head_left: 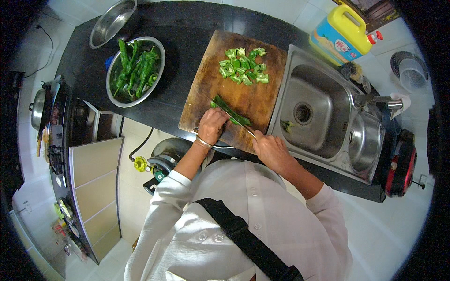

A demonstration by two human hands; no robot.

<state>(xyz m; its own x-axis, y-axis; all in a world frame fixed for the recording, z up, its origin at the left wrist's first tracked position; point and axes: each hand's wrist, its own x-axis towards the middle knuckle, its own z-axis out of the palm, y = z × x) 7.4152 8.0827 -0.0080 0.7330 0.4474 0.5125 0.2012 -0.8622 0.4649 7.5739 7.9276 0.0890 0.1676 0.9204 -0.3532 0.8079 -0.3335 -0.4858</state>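
My right hand (270, 149) is closed round the handle of a kitchen knife (243, 124), whose blade points away to the upper left over the board. Long green pepper (242, 118) lies beside and partly under the blade. With fingers bent and pressed down, my left hand (213, 124) holds the pepper on the near part of the wooden cutting board (199, 100); its fingertips are partly hidden. At the far part of the board lies a heap of chopped green pepper pieces (243, 66).
Left of the board a metal bowl (161, 77) holds whole green peppers (143, 70), with another metal bowl (112, 25) behind. A steel sink (318, 100) with a faucet (386, 99) adjoins the board's right edge. A yellow jug (340, 35) stands behind it. Below the counter is a gas cylinder (171, 150).
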